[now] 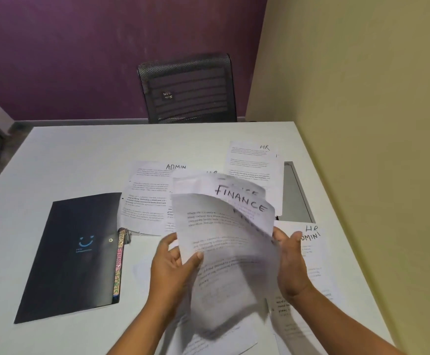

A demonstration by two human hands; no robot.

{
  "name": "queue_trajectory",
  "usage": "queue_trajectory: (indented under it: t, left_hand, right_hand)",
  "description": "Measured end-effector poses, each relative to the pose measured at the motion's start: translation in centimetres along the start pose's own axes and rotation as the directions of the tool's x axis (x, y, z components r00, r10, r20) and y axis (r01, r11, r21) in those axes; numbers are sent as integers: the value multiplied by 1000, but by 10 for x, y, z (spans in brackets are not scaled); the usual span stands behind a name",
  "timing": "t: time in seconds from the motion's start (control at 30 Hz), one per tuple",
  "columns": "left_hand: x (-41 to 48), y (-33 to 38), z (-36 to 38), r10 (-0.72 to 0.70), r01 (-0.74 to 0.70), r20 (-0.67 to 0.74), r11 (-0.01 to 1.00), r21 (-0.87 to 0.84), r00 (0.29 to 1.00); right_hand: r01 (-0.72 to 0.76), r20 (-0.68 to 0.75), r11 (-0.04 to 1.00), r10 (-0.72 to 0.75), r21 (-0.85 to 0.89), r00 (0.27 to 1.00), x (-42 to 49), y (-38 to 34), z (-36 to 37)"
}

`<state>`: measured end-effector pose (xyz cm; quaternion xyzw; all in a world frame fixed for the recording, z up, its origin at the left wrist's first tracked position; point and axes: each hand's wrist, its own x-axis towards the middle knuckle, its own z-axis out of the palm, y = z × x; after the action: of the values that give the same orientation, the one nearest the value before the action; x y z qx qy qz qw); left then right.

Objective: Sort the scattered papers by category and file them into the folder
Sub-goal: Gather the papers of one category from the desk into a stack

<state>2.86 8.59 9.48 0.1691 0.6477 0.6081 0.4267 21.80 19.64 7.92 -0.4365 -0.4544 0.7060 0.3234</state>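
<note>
Both hands hold up a small stack of printed sheets (226, 242) marked "FINANCE", lifted above the white table (81, 155). My left hand (175, 262) pinches the stack's left edge, thumb on top. My right hand (289, 262) grips its right edge. The sheets look blurred. A black folder (73, 254) with a blue smiley and coloured tab labels along its right edge lies shut at the left. Loose sheets lie flat on the table: one marked "ADMIN" (147, 196), one marked "HR" (255, 170) at the back right, and another marked "HR" (313, 249) beside my right hand.
A black mesh chair (188, 88) stands behind the table's far edge. A yellow wall (375, 124) runs close along the right side. A grey flat object (294, 196) lies partly under the back-right sheet. More sheets (224, 340) lie under my forearms.
</note>
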Motion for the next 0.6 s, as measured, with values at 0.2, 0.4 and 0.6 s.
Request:
queue_trajectory:
  t: [0.2,0.4,0.6]
  left_hand:
    - [6,4,7,-14,13,78,1000,23,997]
    - [27,8,3,-5,5,80,1000,6,997]
    - [45,13,8,76,-79,106,997,26,991]
  right_hand:
    - [15,-33,992,-19,-124,999,3,8,-4]
    - [86,-168,949,-142,-303,975,23,-5,-11]
    - [123,-150,940,-179,-319,972,40,-25,-6]
